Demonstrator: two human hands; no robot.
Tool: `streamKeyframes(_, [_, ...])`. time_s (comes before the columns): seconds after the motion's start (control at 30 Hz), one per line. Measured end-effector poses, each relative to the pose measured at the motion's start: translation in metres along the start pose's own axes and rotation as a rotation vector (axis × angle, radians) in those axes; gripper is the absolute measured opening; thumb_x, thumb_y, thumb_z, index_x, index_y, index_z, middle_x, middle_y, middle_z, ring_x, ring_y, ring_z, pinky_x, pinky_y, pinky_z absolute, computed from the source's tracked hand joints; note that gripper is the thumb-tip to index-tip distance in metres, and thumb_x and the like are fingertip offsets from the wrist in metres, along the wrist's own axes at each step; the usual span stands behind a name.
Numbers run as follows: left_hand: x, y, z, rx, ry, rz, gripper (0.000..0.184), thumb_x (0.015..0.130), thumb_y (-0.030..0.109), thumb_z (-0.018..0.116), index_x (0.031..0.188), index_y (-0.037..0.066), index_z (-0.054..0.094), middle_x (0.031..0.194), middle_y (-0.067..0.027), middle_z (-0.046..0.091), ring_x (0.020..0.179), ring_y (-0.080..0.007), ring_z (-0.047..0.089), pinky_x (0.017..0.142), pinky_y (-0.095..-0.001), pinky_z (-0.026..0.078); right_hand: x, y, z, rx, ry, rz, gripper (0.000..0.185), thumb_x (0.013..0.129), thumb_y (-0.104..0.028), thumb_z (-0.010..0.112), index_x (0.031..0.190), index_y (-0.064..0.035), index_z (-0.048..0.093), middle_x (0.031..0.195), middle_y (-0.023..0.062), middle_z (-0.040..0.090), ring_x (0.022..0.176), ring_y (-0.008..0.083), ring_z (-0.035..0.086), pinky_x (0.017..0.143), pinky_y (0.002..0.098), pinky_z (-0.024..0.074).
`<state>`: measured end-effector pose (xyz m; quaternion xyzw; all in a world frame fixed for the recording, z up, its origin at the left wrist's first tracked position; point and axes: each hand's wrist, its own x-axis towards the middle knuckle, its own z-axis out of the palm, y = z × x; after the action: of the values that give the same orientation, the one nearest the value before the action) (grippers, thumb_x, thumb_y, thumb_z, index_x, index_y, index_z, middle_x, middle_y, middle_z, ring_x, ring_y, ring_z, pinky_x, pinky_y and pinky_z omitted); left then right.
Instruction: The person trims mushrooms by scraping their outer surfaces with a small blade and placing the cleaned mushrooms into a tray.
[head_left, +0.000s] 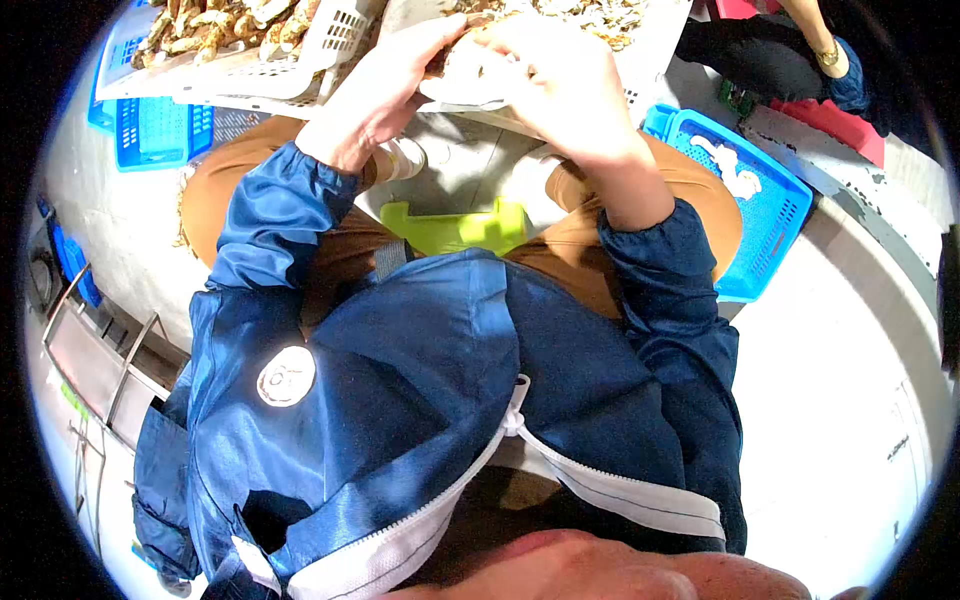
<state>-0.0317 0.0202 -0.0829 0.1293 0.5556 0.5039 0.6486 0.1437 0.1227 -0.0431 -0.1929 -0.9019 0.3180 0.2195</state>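
Note:
At the top centre of the head view, my left hand (385, 85) is closed around a pale, brown-edged shell (462, 72) that looks like an oyster. My right hand (565, 80) is closed against the same shell from the other side; glare washes out its fingers, and any tool in it cannot be made out. Both hands are over the near edge of a white basket (655, 50) holding many small shell pieces (610, 18). Left of my left hand, a white perforated basket (335, 35) holds a heap of brown-and-cream shells (215, 30).
Blue plastic baskets stand at the left (165, 135) and right (775, 215), the right one with whitish bits inside. A yellow-green plastic piece (455, 228) lies between my legs. At top right are another person's arm (815, 30) and a red object (835, 128). A metal rack (95, 370) stands left.

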Motion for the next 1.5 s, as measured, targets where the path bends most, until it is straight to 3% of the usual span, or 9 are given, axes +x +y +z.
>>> streamKeyframes(0.1, [0.0, 0.001, -0.002, -0.158, -0.089, -0.053, 0.045, 0.106, 0.033, 0.052, 0.138, 0.002, 0.055, 0.13, -0.0097, 0.064, 0.111, -0.0184, 0.066, 0.094, -0.0332, 0.056, 0.011, -0.003, -0.024, 0.152, 0.15, 0.287, 0.008, 0.087, -0.008, 0.068, 0.085, -0.0004, 0.068, 0.081, 0.0165, 0.066, 0.075, 0.0305, 0.067, 0.067, 0.0384, 0.0517])
streamKeyframes(0.43, [0.004, -0.003, -0.031, -0.316, -0.137, -0.031, 0.05, 0.105, 0.031, 0.053, 0.147, 0.005, 0.046, 0.145, -0.0132, 0.054, 0.126, -0.0259, 0.058, 0.104, -0.0402, 0.052, 0.012, 0.035, -0.062, -0.388, 0.506, 0.325, 0.01, 0.087, -0.006, 0.063, 0.083, 0.0021, 0.06, 0.081, 0.023, 0.064, 0.077, 0.0425, 0.064, 0.069, 0.045, 0.0503])
streamKeyframes(0.53, [-0.004, -0.001, -0.031, -0.435, -0.105, 0.023, 0.049, 0.104, 0.029, 0.056, 0.147, 0.008, 0.048, 0.144, -0.0116, 0.055, 0.127, -0.0262, 0.058, 0.102, -0.0421, 0.053, 0.009, 0.051, -0.079, -0.384, 0.555, 0.397, 0.012, 0.087, -0.007, 0.065, 0.082, 0.0026, 0.061, 0.079, 0.0214, 0.065, 0.076, 0.0379, 0.065, 0.07, 0.042, 0.0508])
streamKeyframes(0.67, [-0.007, 0.011, -0.013, -0.351, 0.082, -0.014, 0.046, 0.104, 0.031, 0.056, 0.144, 0.009, 0.052, 0.142, -0.0101, 0.057, 0.127, -0.0249, 0.058, 0.102, -0.0436, 0.053, 0.011, 0.035, -0.062, 0.174, 0.328, 0.422, 0.013, 0.086, -0.011, 0.072, 0.088, 0.0017, 0.069, 0.077, 0.0099, 0.066, 0.075, 0.0153, 0.064, 0.071, 0.0308, 0.0508])
streamKeyframes(0.7, [-0.006, 0.01, -0.013, -0.324, 0.069, -0.024, 0.046, 0.103, 0.032, 0.056, 0.143, 0.008, 0.052, 0.141, -0.0098, 0.058, 0.126, -0.0241, 0.059, 0.102, -0.0426, 0.053, 0.019, 0.015, -0.062, 0.106, 0.144, 0.539, 0.012, 0.086, -0.009, 0.072, 0.089, 0.0014, 0.07, 0.08, 0.0086, 0.067, 0.079, 0.0144, 0.064, 0.071, 0.0302, 0.051])
streamKeyframes(0.9, [-0.005, 0.008, 0.001, -0.086, -0.093, 0.139, 0.047, 0.102, 0.032, 0.059, 0.139, 0.005, 0.054, 0.133, -0.0091, 0.062, 0.117, -0.0186, 0.064, 0.098, -0.0332, 0.053, 0.018, -0.005, -0.041, 0.668, -0.109, 0.29, 0.008, 0.085, -0.008, 0.07, 0.087, 0.0008, 0.07, 0.092, 0.0083, 0.069, 0.085, 0.0178, 0.065, 0.078, 0.0308, 0.0518])
streamKeyframes(1.07, [-0.01, 0.016, 0.017, -0.069, -0.004, 0.138, 0.042, 0.101, 0.027, 0.06, 0.134, 0.002, 0.057, 0.121, -0.0064, 0.066, 0.107, -0.0133, 0.064, 0.089, -0.0266, 0.053, 0.009, 0.014, -0.016, 0.534, -0.085, 0.085, 0.013, 0.088, -0.014, 0.073, 0.094, -0.002, 0.072, 0.095, 0.0067, 0.073, 0.085, 0.017, 0.068, 0.078, 0.03, 0.0531])
streamKeyframes(1.17, [-0.002, 0.009, 0.007, -0.047, -0.099, 0.169, 0.045, 0.103, 0.028, 0.057, 0.141, 0.002, 0.052, 0.13, -0.0092, 0.062, 0.118, -0.0169, 0.062, 0.098, -0.0313, 0.052, 0.006, 0.008, -0.017, 0.629, -0.085, 0.256, 0.012, 0.088, -0.011, 0.074, 0.091, 0.0004, 0.071, 0.096, 0.0058, 0.072, 0.09, 0.0133, 0.065, 0.081, 0.0283, 0.0515])
streamKeyframes(1.5, [-0.004, 0.008, 0.007, -0.052, -0.005, 0.146, 0.044, 0.104, 0.028, 0.053, 0.14, 0.002, 0.052, 0.129, -0.0089, 0.063, 0.116, -0.0162, 0.063, 0.097, -0.0311, 0.052, 0.006, 0.0, -0.011, 0.478, 0.009, 0.192, 0.012, 0.088, -0.01, 0.073, 0.094, 0.0, 0.072, 0.094, 0.0072, 0.074, 0.088, 0.0126, 0.067, 0.079, 0.0282, 0.0533])
